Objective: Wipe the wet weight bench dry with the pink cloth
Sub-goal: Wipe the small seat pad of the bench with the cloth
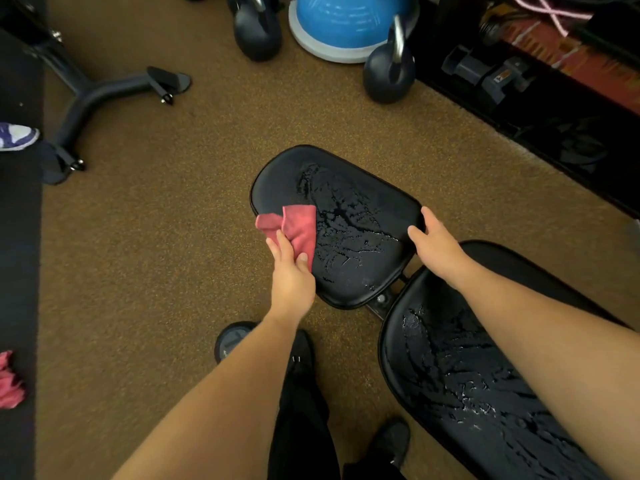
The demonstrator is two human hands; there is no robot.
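Note:
The black weight bench has a seat pad [346, 188] in the middle of the view and a longer back pad [460, 382] at the lower right. Both carry streaks and beads of water. My left hand [291, 271] pinches the pink cloth [294, 226] between thumb and fingers. The cloth lies flat on the left edge of the seat pad. My right hand [433, 244] rests on the right edge of the seat pad, its fingers over the rim.
Two dark kettlebells [258, 29] [389, 72] and a blue balance dome [346, 26] stand at the top on the brown floor. A dumbbell rack [502, 81] runs along the right. A bench frame leg [90, 98] lies at the left. Another pink cloth [10, 382] sits at the lower left.

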